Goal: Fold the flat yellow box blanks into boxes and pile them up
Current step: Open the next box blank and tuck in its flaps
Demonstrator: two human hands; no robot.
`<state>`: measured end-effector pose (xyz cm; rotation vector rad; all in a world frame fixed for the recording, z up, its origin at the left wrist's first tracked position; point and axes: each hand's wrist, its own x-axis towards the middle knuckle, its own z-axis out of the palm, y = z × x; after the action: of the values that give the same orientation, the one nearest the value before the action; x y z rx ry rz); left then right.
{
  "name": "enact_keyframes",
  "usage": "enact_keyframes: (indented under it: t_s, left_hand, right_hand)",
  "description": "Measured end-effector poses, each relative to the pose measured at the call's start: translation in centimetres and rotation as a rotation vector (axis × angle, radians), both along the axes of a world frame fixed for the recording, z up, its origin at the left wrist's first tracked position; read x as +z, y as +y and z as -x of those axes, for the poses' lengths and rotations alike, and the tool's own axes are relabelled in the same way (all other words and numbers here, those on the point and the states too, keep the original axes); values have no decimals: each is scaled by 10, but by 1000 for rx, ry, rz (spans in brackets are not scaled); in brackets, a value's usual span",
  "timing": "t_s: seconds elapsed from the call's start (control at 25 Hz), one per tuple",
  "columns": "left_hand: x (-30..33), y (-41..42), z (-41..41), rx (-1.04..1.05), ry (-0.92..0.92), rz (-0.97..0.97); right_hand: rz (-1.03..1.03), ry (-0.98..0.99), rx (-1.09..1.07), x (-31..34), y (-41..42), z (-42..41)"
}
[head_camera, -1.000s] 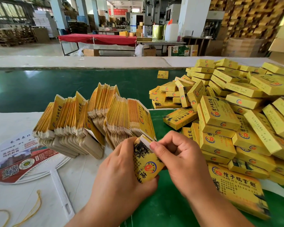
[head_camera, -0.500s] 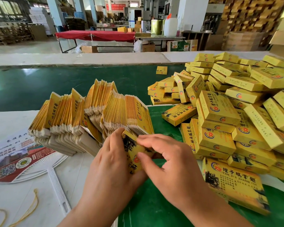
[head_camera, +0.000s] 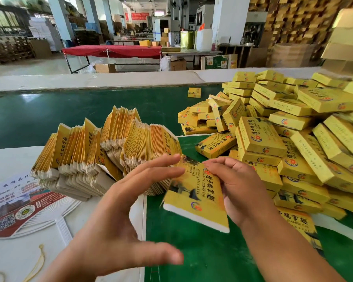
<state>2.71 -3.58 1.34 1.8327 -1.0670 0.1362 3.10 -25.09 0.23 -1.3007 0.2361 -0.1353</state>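
Note:
My right hand [head_camera: 238,186] grips a folded yellow box [head_camera: 194,196] by its right side, holding it above the green table with one white end flap toward me. My left hand [head_camera: 118,216] is spread with straight fingers beside the box; its fingertips reach the box's upper left edge and hold nothing. A fanned stack of flat yellow blanks [head_camera: 102,151] stands on edge just behind my left hand. A big pile of folded yellow boxes [head_camera: 289,139] fills the right side of the table.
A printed hand fan [head_camera: 18,206] lies on the white sheet [head_camera: 14,255] at the left, with a yellow cord [head_camera: 37,263] near the front. The green table surface [head_camera: 202,257] shows under the box. One lone small box [head_camera: 194,92] lies farther back.
Both hands were working on the box's flap close together. Now my left hand has let go and spread open, while my right hand holds the closed box turned face up.

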Motion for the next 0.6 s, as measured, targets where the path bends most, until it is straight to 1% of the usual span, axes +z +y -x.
enact_keyframes:
  t_s: [0.08, 0.12, 0.16, 0.2, 0.28, 0.32, 0.36, 0.4, 0.48, 0.52, 0.6]
  left_hand:
    - [-4, -3, -1, 133, -156, 24]
    - [-7, -3, -2, 200, -183, 61]
    - [-9, -2, -3, 260, -159, 99]
    - [-10, 0, -6, 308, -93, 134]
    - [-11, 4, -11, 356, 65, 159]
    - [-13, 5, -12, 361, 129, 142]
    - [-15, 4, -13, 358, 178, 108]
    - [-18, 3, -14, 356, 203, 62]
    - [-25, 0, -16, 398, 152, -26]
    - [-27, -1, -16, 436, 96, -27]
    - [-30, -2, -16, 483, 4, 71]
  right_hand:
    - [33, 78, 117, -4, 3, 2]
    - [80, 93, 173, -8, 4, 2]
    - [144, 91, 196, -9, 7, 3]
    - [241, 40, 187, -11, 7, 2]
    - [397, -174, 141, -9, 5, 3]
    - [397, -294, 163, -6, 3, 4]
    - [390, -373, 214, -4, 1, 6]
    - [414, -409, 250, -4, 0, 8]
    - [574, -429, 245, -6, -2, 7]
    - [620, -425, 226, -7, -3, 6]
    - [597, -398, 229, -5, -4, 6]
